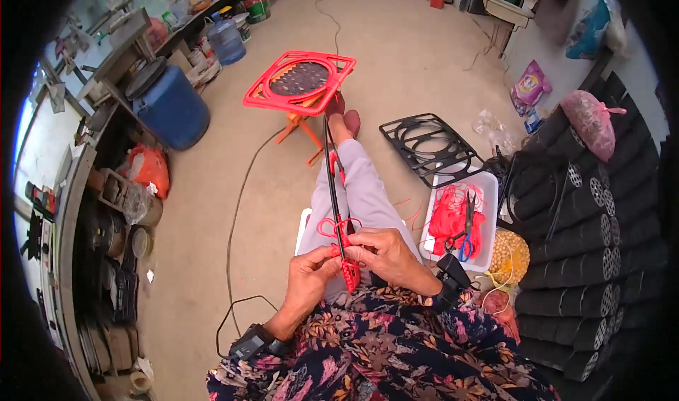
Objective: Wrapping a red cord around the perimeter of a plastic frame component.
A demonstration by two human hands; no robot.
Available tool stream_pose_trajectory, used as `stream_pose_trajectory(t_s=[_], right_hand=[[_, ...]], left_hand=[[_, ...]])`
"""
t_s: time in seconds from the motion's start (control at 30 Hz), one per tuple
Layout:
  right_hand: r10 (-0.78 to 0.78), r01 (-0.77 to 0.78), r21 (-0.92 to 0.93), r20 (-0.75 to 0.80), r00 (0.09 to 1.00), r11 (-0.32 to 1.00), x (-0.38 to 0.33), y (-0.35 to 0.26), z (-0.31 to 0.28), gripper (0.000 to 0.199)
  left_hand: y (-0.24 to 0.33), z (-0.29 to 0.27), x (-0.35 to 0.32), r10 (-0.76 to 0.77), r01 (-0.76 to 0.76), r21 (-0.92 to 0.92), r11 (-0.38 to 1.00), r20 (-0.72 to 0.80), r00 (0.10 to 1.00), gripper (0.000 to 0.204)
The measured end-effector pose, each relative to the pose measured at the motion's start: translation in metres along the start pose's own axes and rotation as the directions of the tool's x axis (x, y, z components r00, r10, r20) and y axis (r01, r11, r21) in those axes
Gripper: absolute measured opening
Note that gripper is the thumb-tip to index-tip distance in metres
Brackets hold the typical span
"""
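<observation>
Over my lap stands a narrow black frame, seen nearly edge-on, with red cord wound round its near end. My left hand is closed in a pinch on the wrapped part of the frame. From the other side, my right hand pinches the red cord, which rises in a loose loop above the fingers. The fingertips partly hide where cord and frame meet. Below the hands hangs a tightly wrapped red end.
Ahead, a red-wrapped square frame rests on an orange stool. To my right are black frames, a white tub with red cord and scissors, and stacked black briquettes. A blue barrel stands left.
</observation>
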State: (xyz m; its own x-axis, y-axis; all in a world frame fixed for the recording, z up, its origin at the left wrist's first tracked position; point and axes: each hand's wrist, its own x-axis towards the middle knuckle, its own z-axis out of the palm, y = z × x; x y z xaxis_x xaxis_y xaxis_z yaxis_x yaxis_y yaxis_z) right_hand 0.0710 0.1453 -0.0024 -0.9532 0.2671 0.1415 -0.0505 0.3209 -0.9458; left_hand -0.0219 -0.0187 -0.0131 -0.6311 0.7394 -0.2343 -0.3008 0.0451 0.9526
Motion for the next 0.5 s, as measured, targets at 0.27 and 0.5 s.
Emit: stream_pose_trajectory(t_s=[0.27,0.5], right_hand=[[-0.357,0.299,-0.250,-0.237,0.903,0.921,-0.004,-0.056,-0.054,0.019],[-0.063,0.054,0.290,0.022,0.998,0.955,-0.027,-0.131,-0.042,0.024]], left_hand=[[0.021,0.001,-0.013,0.071,-0.067,-0.069,0.995,0.057,0.996,0.027],[0.022,0.022,-0.020,0.047,-0.011,-0.176,0.984,0.204,0.978,0.035]])
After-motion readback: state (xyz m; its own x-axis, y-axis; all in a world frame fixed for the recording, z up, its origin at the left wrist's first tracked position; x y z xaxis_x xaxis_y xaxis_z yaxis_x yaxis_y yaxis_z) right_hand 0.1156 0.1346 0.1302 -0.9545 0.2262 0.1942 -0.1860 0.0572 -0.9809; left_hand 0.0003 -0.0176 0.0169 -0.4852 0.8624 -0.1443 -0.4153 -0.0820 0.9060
